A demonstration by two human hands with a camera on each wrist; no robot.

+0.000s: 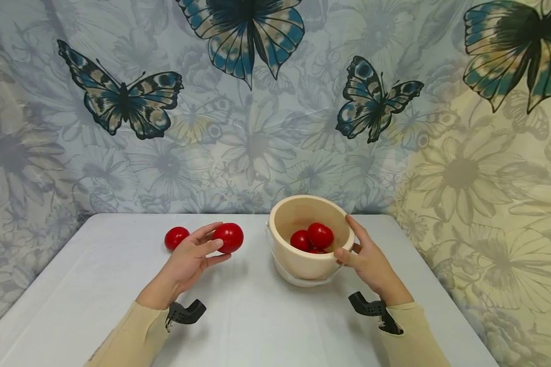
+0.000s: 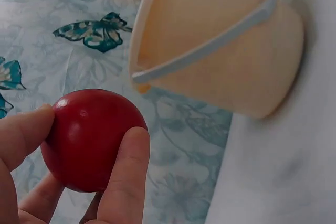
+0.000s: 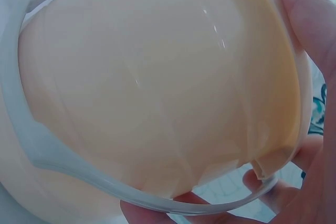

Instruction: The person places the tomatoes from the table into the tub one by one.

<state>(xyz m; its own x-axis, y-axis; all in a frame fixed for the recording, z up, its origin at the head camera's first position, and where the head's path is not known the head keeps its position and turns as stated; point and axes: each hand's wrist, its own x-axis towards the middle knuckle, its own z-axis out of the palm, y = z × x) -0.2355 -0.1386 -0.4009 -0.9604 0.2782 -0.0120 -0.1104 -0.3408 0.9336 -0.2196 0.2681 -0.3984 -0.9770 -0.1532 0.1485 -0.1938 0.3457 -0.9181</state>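
Observation:
In the head view my left hand holds a shiny red tomato above the table, left of the bucket. The left wrist view shows the fingertips pinching this tomato around its sides. A cream bucket stands upright on the table with several red tomatoes inside. My right hand grips the bucket's right side, thumb at the rim and fingers around the wall. In the right wrist view the bucket wall fills most of the picture. Another tomato lies on the table behind my left hand.
The bucket's pale handle hangs down over its front. A white cloth covers the table. Close behind the table's far edge hangs a butterfly-patterned fabric, which also runs along the right side.

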